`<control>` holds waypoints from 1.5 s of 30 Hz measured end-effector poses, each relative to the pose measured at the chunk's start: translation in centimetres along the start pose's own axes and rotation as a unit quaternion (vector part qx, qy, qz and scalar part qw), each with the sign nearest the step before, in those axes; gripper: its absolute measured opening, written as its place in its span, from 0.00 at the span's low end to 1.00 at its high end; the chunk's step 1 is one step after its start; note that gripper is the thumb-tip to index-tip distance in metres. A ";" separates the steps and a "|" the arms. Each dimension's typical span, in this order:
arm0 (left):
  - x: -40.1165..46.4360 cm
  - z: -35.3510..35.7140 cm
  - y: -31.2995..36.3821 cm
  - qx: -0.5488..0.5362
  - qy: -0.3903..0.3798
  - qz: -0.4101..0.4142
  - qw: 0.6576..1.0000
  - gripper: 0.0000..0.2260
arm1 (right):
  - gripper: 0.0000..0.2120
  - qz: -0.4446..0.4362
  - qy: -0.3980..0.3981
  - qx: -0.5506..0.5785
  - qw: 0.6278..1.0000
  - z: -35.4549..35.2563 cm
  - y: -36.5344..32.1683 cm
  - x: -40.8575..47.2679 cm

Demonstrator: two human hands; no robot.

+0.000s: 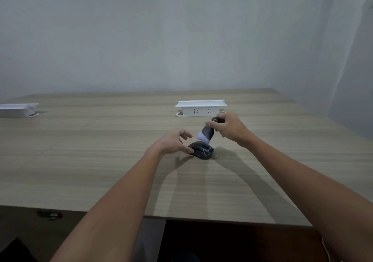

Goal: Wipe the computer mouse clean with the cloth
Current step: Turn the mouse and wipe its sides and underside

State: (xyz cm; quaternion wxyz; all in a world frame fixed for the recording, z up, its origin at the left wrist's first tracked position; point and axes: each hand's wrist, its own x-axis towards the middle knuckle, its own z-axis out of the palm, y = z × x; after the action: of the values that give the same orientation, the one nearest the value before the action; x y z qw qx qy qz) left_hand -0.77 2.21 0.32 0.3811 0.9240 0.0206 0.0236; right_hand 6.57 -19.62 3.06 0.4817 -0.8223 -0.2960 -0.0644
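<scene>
On desk (80,150) center, black mouse (201,150) lies long axis left-right w/ left hand (171,142) thumb steadying its near-left edge, fingers spread, while right hand (228,126) fingers pinch bunched cloth (205,135) just above mouse's far-right end.

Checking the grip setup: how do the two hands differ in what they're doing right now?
The left hand rests low on the table, steadying the black computer mouse with fingers spread; the right hand is raised above it, pinching a bunched dark and pale-purple cloth that hangs down onto the mouse. Both are bare.
</scene>
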 end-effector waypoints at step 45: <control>2.6 2.3 -1.6 0.018 -0.033 0.043 0.998 0.27 | 0.12 -0.027 -0.009 -0.180 0.983 0.0 1.2 0.0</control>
State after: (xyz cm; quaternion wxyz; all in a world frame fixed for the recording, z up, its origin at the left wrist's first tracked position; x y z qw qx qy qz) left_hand 1.96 1.87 -2.32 0.3636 0.9310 -0.0314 0.0086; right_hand 7.22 -20.08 2.16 0.3212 -0.8878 -0.3060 -0.1224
